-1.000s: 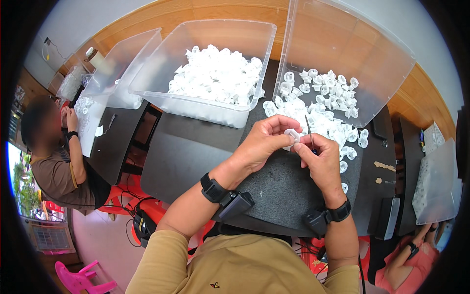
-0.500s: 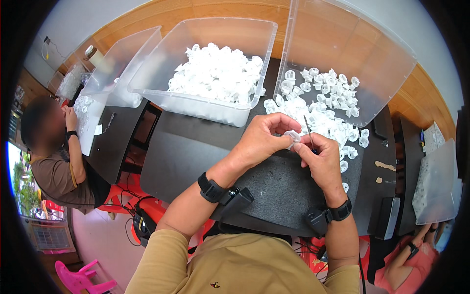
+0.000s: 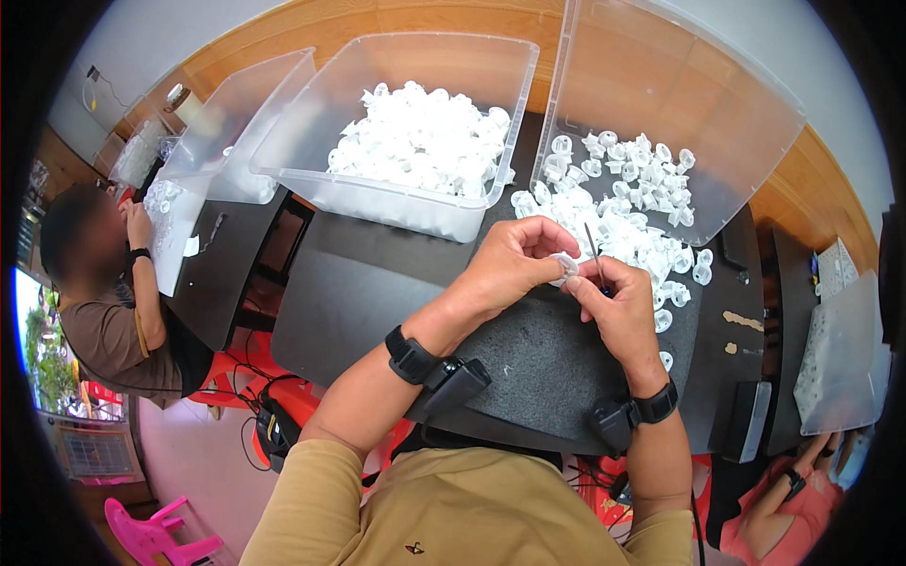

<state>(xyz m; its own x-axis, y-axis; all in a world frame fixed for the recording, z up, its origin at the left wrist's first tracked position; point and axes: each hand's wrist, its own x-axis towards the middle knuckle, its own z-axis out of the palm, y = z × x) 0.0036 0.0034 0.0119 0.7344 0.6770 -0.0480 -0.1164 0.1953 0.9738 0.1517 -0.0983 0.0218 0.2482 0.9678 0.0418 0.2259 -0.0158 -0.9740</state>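
1. Above the dark mat (image 3: pixel 547 373), the left hand (image 3: pixel 505 271) pinches a white piece (image 3: pixel 566 265), seemingly for steadiness.
2. The right hand (image 3: pixel 620 307) curls closed round a thin tool (image 3: pixel 594 247), tip outward, likely freeing its thumb for the piece.

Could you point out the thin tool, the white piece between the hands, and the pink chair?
Thin tool (image 3: pixel 594 253): head view, on its slim shaft.
White piece (image 3: pixel 568 265): head view, on its exposed side.
Pink chair (image 3: pixel 135 534): head view, on its backrest.
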